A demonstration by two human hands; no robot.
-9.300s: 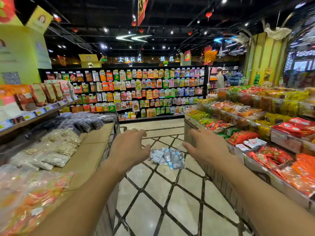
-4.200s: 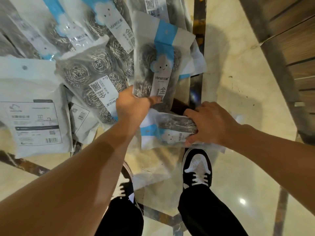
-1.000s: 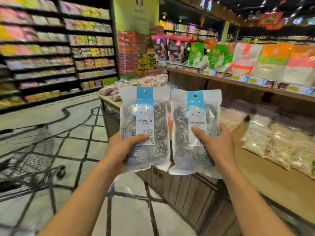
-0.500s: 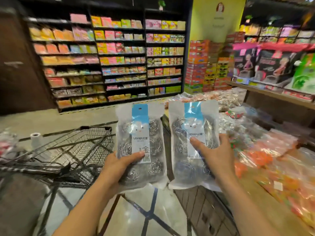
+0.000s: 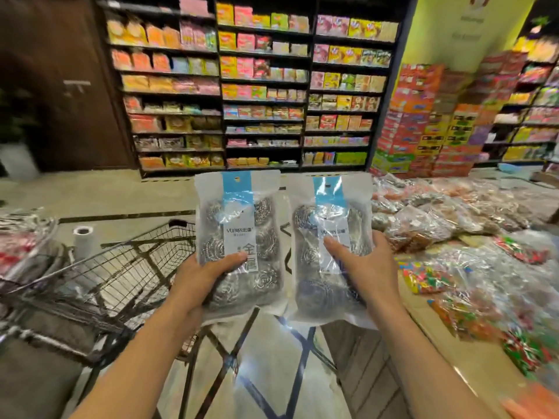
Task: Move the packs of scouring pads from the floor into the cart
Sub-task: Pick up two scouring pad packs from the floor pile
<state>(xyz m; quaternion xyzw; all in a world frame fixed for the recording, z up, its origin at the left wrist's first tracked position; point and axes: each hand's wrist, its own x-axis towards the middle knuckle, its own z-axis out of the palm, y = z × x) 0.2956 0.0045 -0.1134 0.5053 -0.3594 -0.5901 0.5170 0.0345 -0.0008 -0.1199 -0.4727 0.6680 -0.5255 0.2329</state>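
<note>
Glossy clear plastic packs [image 5: 239, 237] hold shiny steel-wool pads; wire-metal cart [image 5: 115, 273]; polished floor [image 5: 266, 373].

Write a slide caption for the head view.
Left hand and right hand each hold a scouring-pad pack beside the wire cart.

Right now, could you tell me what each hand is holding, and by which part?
Each grips one pack of steel scouring pads by its lower half, thumb on the front: left hand the left pack, right hand the right pack.

Bare forearms and hands [image 5: 199, 279], no sleeves showing.
</note>
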